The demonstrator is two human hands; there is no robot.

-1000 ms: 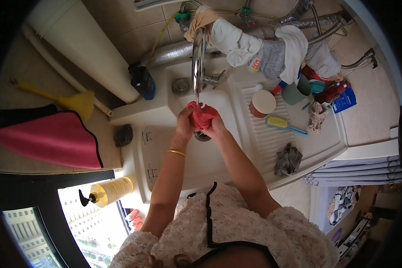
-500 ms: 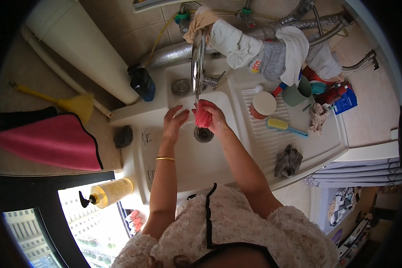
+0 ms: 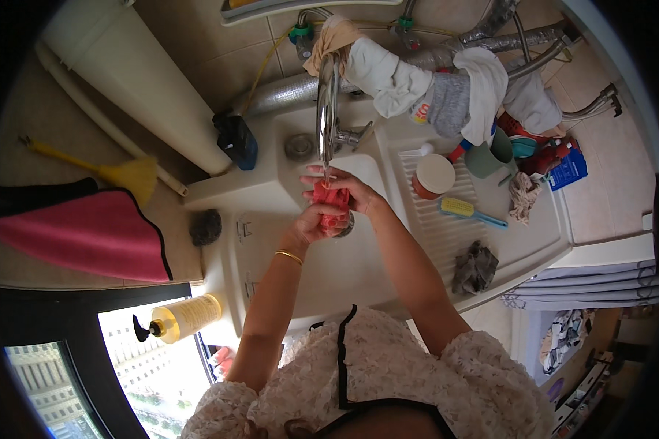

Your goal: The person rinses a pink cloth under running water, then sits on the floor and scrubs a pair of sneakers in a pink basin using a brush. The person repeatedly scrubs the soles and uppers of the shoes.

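A wet, bunched red cloth is between my hands under the chrome faucet, in the white sink. My left hand grips the cloth from below and the left. My right hand closes on its upper right side, close under the spout. Water runs from the spout onto the cloth and fingers. The drain lies just beneath, partly covered by my hands.
On the ribbed board at right are a lidded round tub, a yellow-and-blue brush and a dark grey rag. A yellow pump bottle and a dark blue bottle are at left. Cloths hang over the pipes.
My left hand has moved right and inward from beside the cloth and now grips it. My right hand has turned over the top of the cloth.
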